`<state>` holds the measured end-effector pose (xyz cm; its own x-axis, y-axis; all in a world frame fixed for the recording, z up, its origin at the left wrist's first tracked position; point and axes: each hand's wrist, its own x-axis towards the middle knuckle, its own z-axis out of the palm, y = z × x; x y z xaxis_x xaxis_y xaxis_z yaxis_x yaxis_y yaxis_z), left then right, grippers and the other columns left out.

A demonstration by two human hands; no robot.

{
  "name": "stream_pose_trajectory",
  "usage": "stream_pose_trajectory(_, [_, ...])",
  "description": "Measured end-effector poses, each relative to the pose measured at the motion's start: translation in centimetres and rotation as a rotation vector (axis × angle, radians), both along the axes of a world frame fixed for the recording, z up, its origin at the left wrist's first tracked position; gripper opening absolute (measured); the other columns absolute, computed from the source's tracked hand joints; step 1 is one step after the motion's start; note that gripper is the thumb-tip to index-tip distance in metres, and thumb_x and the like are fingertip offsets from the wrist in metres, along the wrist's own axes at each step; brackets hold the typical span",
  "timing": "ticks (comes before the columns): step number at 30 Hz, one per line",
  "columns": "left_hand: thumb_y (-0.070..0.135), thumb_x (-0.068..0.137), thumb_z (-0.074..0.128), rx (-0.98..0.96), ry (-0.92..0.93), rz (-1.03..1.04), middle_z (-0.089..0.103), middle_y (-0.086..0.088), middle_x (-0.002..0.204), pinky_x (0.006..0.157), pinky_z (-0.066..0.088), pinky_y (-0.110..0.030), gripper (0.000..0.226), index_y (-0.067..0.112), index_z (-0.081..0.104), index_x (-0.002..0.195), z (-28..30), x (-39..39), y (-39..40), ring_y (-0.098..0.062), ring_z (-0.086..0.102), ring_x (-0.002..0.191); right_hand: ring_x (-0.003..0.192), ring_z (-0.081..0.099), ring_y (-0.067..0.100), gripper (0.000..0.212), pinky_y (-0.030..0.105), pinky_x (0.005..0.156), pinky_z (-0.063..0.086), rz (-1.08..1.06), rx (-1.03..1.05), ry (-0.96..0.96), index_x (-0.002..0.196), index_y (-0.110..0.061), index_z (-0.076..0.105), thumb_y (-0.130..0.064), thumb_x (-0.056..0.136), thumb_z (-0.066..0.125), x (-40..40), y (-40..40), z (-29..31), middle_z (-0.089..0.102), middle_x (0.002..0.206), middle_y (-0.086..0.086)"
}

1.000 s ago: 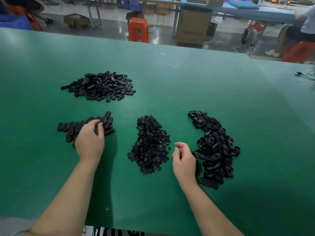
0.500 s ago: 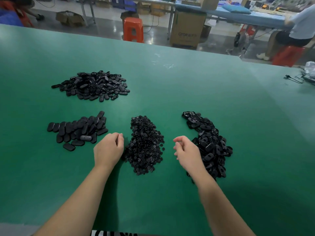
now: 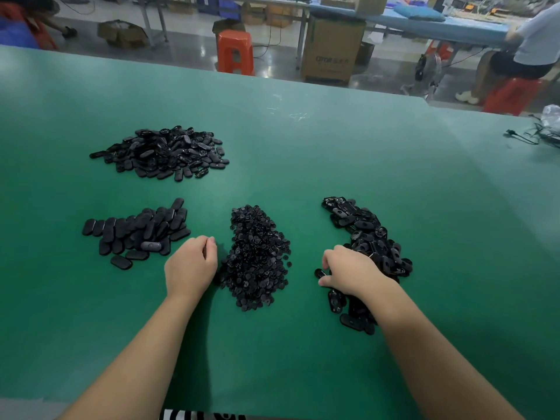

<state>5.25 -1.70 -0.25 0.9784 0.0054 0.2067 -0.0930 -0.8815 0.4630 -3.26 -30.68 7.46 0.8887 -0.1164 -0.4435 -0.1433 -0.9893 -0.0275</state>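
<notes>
Right hand [image 3: 348, 271] is pinching an oval shell [image 3: 317, 272]. Left hand [image 3: 191, 265] fingers [image 3: 209, 247] are curling, hold unclear, and risking scattering the button pile [image 3: 257, 259].

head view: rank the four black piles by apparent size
1. right pile, partly under the right hand
2. far-left pile, near-left pile, middle pile: about alike, and distance differs, so unranked

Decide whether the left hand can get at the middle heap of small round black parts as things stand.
Probably yes. The left hand lies curled at the left edge of the middle heap, with nothing between them on the green table. Whether it already holds a part cannot be told.
</notes>
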Motion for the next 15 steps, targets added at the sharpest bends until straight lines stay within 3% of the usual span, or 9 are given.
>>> stream_pose_trajectory(3, [0.032,0.103,0.044,0.002,0.0,0.0,0.048,0.002,0.061,0.047,0.026,-0.027,0.041,0.019,0.047,0.064,0.0,0.0,-0.1,-0.014,0.048,0.055,0.099,0.066,0.031,0.036,0.04,0.084,0.055,0.001,-0.016,-0.026,0.113,-0.008,0.065,-0.038,0.095,0.068,0.3,0.4,-0.3,0.06,0.114,0.008])
stream_pose_trajectory(6, [0.032,0.103,0.045,-0.002,-0.006,0.002,0.051,0.003,0.062,0.046,0.031,-0.027,0.038,0.02,0.053,0.068,-0.2,0.1,0.0,-0.013,0.05,0.057,0.095,0.063,0.028,0.022,0.037,0.083,0.052,-0.017,0.032,-0.101,0.109,-0.017,0.066,-0.035,0.096,0.067,0.7,0.7,-0.8,0.055,0.111,0.003])
stream_pose_trajectory(10, [0.029,0.101,0.051,-0.024,-0.016,-0.016,0.059,0.009,0.074,0.051,0.04,-0.025,0.022,0.024,0.069,0.089,-0.3,0.2,0.2,-0.013,0.056,0.065,0.071,0.055,0.015,0.01,0.028,0.065,0.042,-0.123,0.158,-0.348,0.096,-0.029,0.067,-0.039,0.095,0.066,1.2,1.3,-1.3,0.054,0.084,-0.006])
stream_pose_trajectory(13, [0.028,0.098,0.055,-0.074,-0.044,-0.088,0.057,0.011,0.082,0.061,0.039,-0.028,0.021,0.029,0.074,0.107,-0.4,0.1,0.2,-0.012,0.054,0.069,0.051,0.05,0.012,0.004,0.027,0.053,0.043,-0.246,0.413,-0.506,0.092,-0.03,0.067,-0.031,0.096,0.066,1.4,2.0,-1.7,0.057,0.058,-0.007])
stream_pose_trajectory(15, [0.036,0.096,0.05,-0.066,-0.065,-0.177,0.054,0.007,0.089,0.081,0.037,-0.036,0.033,0.032,0.073,0.12,-0.6,0.2,0.3,-0.015,0.053,0.084,0.059,0.063,0.015,0.011,0.028,0.058,0.056,-0.391,0.674,-0.573,0.095,-0.025,0.068,-0.019,0.098,0.06,1.1,2.9,-2.0,0.068,0.069,-0.004])
